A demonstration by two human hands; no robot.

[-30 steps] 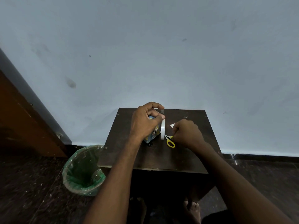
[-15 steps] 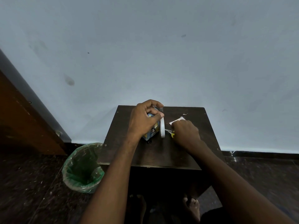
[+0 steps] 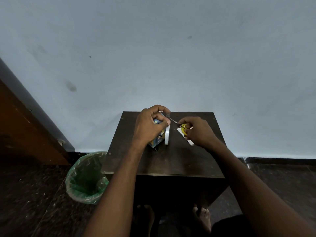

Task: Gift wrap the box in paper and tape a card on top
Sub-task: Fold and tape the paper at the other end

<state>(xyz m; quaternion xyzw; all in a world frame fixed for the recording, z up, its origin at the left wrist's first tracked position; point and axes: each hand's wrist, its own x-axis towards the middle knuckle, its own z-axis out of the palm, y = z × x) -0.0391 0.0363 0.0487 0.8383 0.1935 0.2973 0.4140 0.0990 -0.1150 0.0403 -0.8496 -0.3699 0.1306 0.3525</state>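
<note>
A: Which step is this, do you reckon?

B: Cutting tape, I'd say. The left hand (image 3: 150, 125) sits curled over the box (image 3: 158, 139), which stands on the table (image 3: 171, 159) toward its far edge, already in patterned blue paper. The forefinger and thumb of that hand pinch the free end of a strip pulled up from the tape roll (image 3: 167, 135), which stands on edge just right of the box.

A: And the other hand?

B: The right hand (image 3: 198, 132) grips small yellow scissors (image 3: 183, 128), fingers curled round the handles, the blades pointing left toward the strip. Whether the blades are parted or closed is too small to tell.

A: Is the card on yet?

B: No. A white card (image 3: 189, 141) lies flat on the table under the right hand, apart from the box, so taping it on top is not yet done.

A: So the next move?

B: Keep the strip taut, bring the blades square across it between fingers and roll, and snip clean. Slack tape would fold and stick to itself

A: Anything else about?

B: A bin (image 3: 85, 178) with a green liner on the floor, near left of the table
</note>
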